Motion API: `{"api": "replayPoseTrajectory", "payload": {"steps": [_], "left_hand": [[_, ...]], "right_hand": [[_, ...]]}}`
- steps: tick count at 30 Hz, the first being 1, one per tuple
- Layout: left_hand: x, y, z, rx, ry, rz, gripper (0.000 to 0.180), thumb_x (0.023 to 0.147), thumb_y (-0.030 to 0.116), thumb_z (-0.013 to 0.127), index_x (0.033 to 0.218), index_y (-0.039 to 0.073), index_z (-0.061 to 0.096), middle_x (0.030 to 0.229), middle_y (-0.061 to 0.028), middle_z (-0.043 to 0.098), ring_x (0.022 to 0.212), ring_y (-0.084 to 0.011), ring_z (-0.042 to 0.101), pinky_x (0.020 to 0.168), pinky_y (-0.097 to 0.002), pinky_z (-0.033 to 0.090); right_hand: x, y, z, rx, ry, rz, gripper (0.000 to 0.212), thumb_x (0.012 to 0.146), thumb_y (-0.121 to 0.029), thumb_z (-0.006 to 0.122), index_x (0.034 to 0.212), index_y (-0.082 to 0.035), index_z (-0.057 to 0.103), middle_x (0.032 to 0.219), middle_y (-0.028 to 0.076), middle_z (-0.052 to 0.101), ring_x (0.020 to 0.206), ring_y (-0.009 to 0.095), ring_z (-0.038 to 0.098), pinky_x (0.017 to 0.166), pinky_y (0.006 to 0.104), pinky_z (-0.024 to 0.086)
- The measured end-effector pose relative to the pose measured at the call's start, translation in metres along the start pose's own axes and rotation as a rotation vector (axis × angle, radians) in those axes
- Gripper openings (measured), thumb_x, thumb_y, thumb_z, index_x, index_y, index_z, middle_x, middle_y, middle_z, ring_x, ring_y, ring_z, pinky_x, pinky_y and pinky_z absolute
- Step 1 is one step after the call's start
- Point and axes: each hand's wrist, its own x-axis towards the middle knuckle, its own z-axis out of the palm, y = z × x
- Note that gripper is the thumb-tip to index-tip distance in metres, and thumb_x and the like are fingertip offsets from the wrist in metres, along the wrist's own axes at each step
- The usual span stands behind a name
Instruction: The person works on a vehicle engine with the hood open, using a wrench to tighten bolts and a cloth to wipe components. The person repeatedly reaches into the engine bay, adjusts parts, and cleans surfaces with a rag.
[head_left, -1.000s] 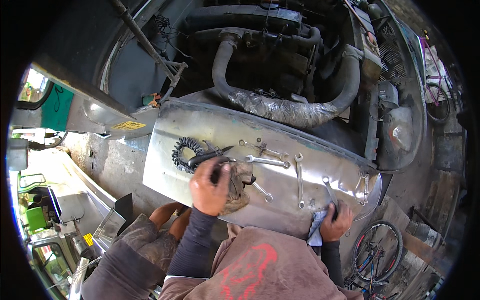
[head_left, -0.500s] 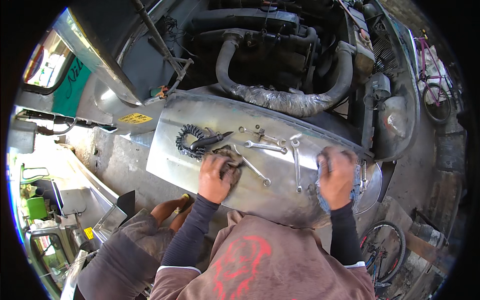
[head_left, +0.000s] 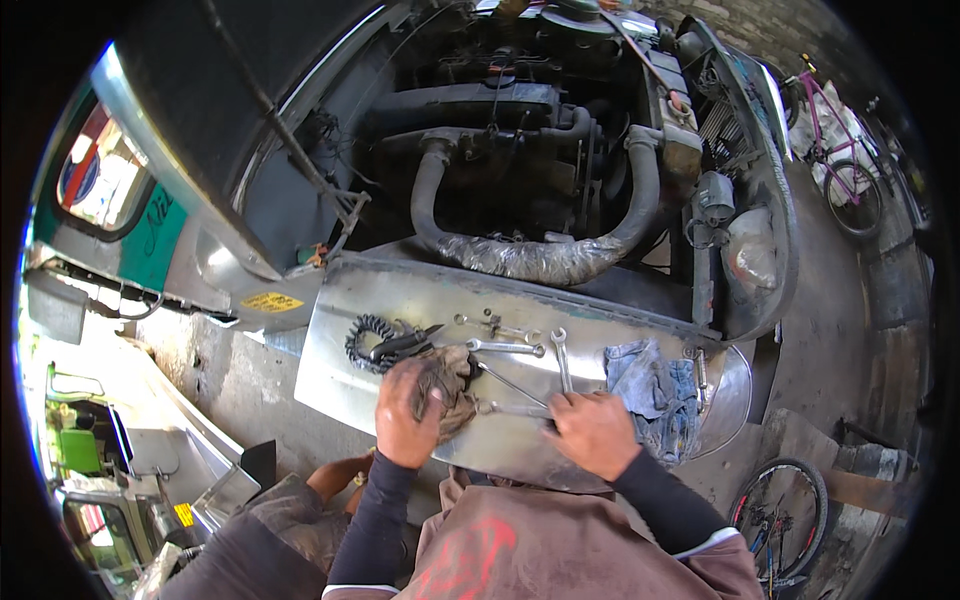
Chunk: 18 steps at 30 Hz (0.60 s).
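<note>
My left hand (head_left: 404,418) is closed on a crumpled brown rag (head_left: 443,385) at the left of the shiny metal panel (head_left: 335,350). My right hand (head_left: 598,437) is closed at the panel's front, its fingertips pinching the end of a slim wrench (head_left: 512,384) that slants toward the rag. A second wrench (head_left: 560,355) stands lengthwise above that hand, its lower end hidden beneath the fingers. Farther back lie a double open-ended wrench (head_left: 506,347) and another wrench (head_left: 515,333). A black knife-like tool (head_left: 405,343) and a coiled black cord (head_left: 366,340) rest beyond the rag.
Blue denim cloth (head_left: 655,395) lies right of my hand, beside small metal parts (head_left: 702,375). Behind the panel is an open engine bay with a wrapped, curved pipe (head_left: 540,260). Another person (head_left: 270,540) is at lower left. A bicycle wheel (head_left: 778,520) stands at lower right.
My right hand has left the denim cloth and moved left to the wrenches, closing on one. My left hand stays on the rag. The view has shifted, showing more engine.
</note>
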Motion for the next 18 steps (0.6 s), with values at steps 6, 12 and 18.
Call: {"api": "replayPoseTrajectory", "payload": {"steps": [6, 12, 18], "left_hand": [[0.062, 0.060, 0.021, -0.047, -0.434, 0.404, 0.040, 0.088, 0.016, 0.070, 0.126, 0.004, 0.061, 0.117, -0.0202, 0.066, 0.108, -0.0403, 0.062, 0.095, -0.0427, 0.050], [0.159, 0.027, 0.029, -0.274, -0.686, 0.270, 0.029, 0.095, 0.019, 0.061, 0.119, 0.003, 0.062, 0.096, -0.0250, 0.069, 0.087, -0.0441, 0.067, 0.075, -0.0473, 0.054], [0.326, -0.076, 0.124, 0.233, -0.605, 0.048, 0.024, 0.090, 0.018, 0.057, 0.086, -0.005, 0.065, 0.084, -0.0271, 0.067, 0.089, -0.0441, 0.066, 0.079, -0.0531, 0.050]], "right_hand": [[0.014, 0.042, -0.093, 0.392, -0.006, -0.087, 0.024, 0.084, -0.023, 0.074, 0.094, -0.002, 0.067, 0.080, 0.015, 0.068, 0.073, 0.035, 0.068, 0.063, 0.0417, 0.052], [0.059, 0.090, -0.100, 0.679, 0.258, 0.419, 0.038, 0.078, -0.020, 0.083, 0.103, 0.004, 0.067, 0.073, 0.007, 0.054, 0.066, 0.013, 0.045, 0.062, 0.0295, 0.043], [0.042, 0.148, -0.055, 0.296, 0.467, 0.735, 0.024, 0.087, -0.005, 0.065, 0.109, 0.004, 0.063, 0.079, 0.018, 0.060, 0.065, 0.027, 0.053, 0.066, 0.0361, 0.045]]}}
